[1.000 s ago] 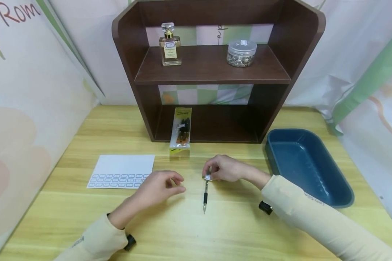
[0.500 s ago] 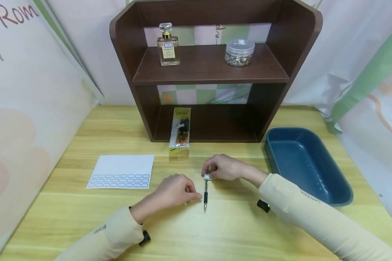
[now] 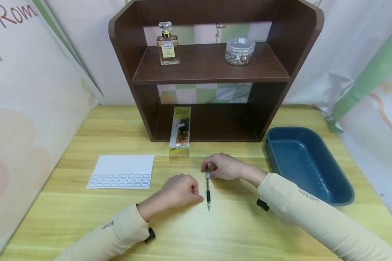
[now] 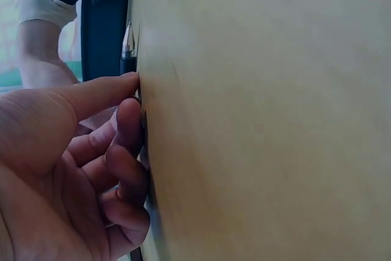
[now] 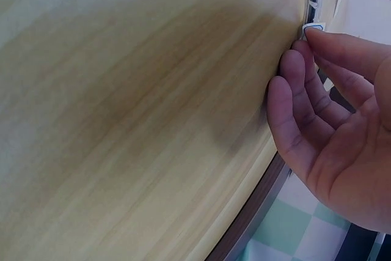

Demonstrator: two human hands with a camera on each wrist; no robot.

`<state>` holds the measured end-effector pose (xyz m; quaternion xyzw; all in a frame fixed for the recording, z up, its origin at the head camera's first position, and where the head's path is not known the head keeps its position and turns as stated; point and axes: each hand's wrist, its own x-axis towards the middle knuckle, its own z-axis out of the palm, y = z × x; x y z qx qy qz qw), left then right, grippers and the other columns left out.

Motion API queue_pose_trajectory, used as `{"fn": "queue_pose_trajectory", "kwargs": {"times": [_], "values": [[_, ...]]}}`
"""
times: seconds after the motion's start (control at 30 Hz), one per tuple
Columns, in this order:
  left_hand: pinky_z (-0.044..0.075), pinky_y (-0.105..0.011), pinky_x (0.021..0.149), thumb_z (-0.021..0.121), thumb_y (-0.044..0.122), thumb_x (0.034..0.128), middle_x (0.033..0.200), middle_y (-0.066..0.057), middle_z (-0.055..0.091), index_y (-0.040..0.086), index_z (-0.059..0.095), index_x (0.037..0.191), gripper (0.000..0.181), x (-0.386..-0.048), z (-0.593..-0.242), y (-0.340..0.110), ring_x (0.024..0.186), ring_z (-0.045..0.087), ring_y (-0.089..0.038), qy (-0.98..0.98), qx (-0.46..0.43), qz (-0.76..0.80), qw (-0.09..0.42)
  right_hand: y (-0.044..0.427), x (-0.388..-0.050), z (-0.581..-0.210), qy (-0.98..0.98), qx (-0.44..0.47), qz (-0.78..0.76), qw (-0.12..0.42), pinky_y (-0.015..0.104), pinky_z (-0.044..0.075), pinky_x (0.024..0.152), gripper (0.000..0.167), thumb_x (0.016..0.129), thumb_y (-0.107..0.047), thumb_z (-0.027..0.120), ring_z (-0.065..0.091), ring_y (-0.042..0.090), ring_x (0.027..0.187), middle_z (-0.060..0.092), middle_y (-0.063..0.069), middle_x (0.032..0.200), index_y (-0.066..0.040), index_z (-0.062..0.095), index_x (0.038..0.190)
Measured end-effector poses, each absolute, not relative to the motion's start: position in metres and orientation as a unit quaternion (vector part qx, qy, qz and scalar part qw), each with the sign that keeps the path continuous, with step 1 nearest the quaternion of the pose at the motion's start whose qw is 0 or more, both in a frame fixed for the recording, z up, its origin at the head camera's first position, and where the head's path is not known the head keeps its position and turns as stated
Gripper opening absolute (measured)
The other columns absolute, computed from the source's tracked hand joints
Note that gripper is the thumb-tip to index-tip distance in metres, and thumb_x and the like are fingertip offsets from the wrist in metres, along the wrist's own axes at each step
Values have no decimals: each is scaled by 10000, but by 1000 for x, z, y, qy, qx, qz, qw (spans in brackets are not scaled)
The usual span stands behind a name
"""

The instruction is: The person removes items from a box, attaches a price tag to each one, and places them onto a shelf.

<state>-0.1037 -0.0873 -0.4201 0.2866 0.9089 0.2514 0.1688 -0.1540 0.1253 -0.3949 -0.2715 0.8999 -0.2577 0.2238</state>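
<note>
A clear pen with a black grip lies on the table, tip toward the front. My right hand pinches its rear end, where a small white label sits. In the right wrist view, the thumb is at the edge of that label. Just left of the pen is my left hand, thumb stretched out and fingers loosely curled. The left wrist view shows a small gap between thumb and forefinger, with the pen's tip beyond them. No object shows between these fingers.
A label sheet lies at left. The brown shelf at the back holds a perfume bottle, a lidded clear jar and a packet of pens. On the right stands a blue bin.
My left hand has moved right to beside the pen, its fingers curling in more. The pen has turned slightly, its tip shifting right, and its label has tilted. My right hand stays almost in place.
</note>
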Motion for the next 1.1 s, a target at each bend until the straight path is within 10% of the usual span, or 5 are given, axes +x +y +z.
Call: {"fn": "queue_pose_trajectory", "kwargs": {"times": [0.27, 1.1], "values": [[348, -252, 432, 610, 453, 994, 457, 96, 532, 211, 625, 582, 478, -109, -423, -84, 420, 475, -102, 894, 268, 295, 206, 125, -153, -393, 897, -271, -257, 235, 312, 494, 684, 203, 921, -22, 698, 582, 118, 713, 639, -42, 790, -147, 707, 1081], [369, -262, 493, 725, 444, 917, 496, 77, 599, 225, 672, 615, 377, -112, -416, -82, 483, 524, -108, 897, 248, 276, 240, 137, -159, -384, 936, -218, -186, 206, 357, 514, 722, 519, 902, -146, 759, 601, 140, 748, 648, -38, 825, -136, 558, 1380]]}}
